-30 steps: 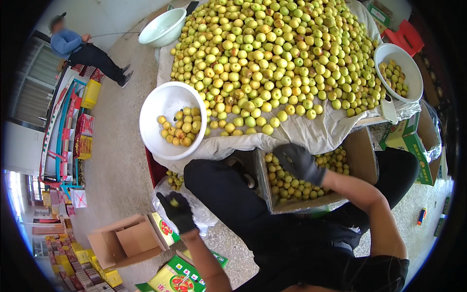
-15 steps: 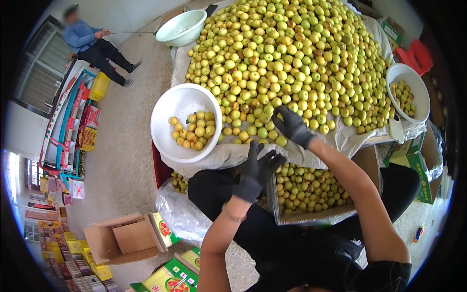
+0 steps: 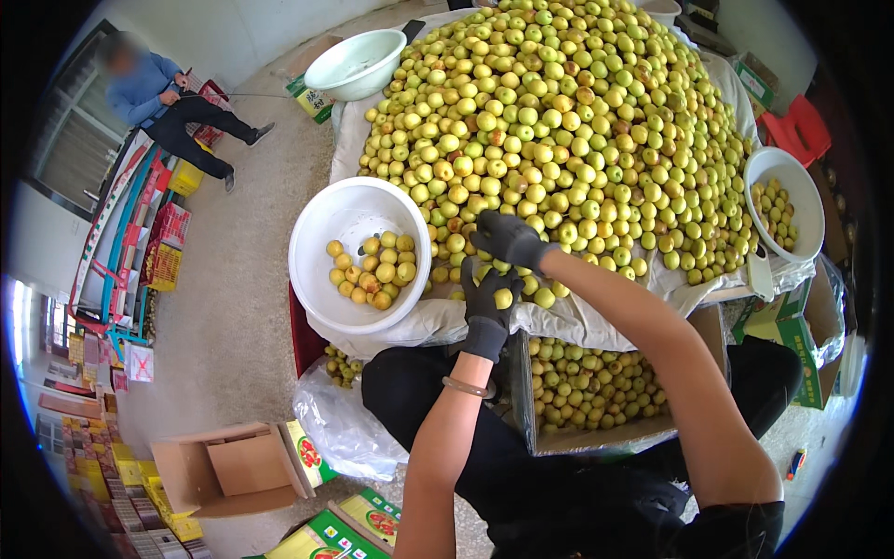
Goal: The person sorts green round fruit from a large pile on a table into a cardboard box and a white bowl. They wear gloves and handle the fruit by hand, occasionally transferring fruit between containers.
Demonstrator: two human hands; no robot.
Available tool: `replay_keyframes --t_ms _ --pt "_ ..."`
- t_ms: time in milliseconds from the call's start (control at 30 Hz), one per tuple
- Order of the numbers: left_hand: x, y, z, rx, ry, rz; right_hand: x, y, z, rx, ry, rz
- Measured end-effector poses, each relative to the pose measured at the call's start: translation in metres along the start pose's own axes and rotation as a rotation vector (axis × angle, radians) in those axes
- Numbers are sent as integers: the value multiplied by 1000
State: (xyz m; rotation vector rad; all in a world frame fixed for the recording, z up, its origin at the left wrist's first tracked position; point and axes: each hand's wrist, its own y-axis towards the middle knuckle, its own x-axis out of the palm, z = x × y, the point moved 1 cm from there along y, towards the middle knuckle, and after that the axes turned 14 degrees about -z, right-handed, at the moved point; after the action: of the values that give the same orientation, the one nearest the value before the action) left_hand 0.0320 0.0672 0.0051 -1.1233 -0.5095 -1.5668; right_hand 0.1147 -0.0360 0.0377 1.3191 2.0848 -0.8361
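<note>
A large heap of small round yellow-green fruits, which look like jujubes [image 3: 559, 121], lies on a pale cloth in front of me. My left hand [image 3: 486, 312], in a dark grey glove, is at the heap's near edge, palm up, its fingers partly curled around a jujube [image 3: 503, 298]. Just above it, my right hand [image 3: 510, 239], gloved alike, is palm down on the heap with its fingers bent; what lies under them is hidden. Left of my hands stands a white basin [image 3: 307, 252] with several yellower, brown-spotted jujubes inside.
Between my legs sits a lined carton [image 3: 605, 440] of jujubes. Another white basin [image 3: 815, 224] holds fruit at right; a pale green basin [image 3: 349, 88] is far left. An open cardboard box [image 3: 228, 466] lies on the floor. A person [image 3: 144, 88] stands at far left.
My left hand has moved up to the heap's edge and now has a jujube in it. My right hand has shifted left over the fruit. The view has tilted slightly.
</note>
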Motion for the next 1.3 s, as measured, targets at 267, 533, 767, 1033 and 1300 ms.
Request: replay_keyframes --t_ms 267,533,767,1033,1300 --pt "-2 11 -1 -58 -165 -39 -60 33 -20 -36 -337 186" --pt "9 6 12 -52 -328 110 -61 108 -23 199 -410 107" --pt "12 -1 23 131 -427 -42 -39 114 -44 50 -682 -22" --pt "-27 28 134 483 -198 70 11 109 -95 -278 563 240" --pt "-52 46 168 314 -315 194 46 89 -126 -456 340 255"
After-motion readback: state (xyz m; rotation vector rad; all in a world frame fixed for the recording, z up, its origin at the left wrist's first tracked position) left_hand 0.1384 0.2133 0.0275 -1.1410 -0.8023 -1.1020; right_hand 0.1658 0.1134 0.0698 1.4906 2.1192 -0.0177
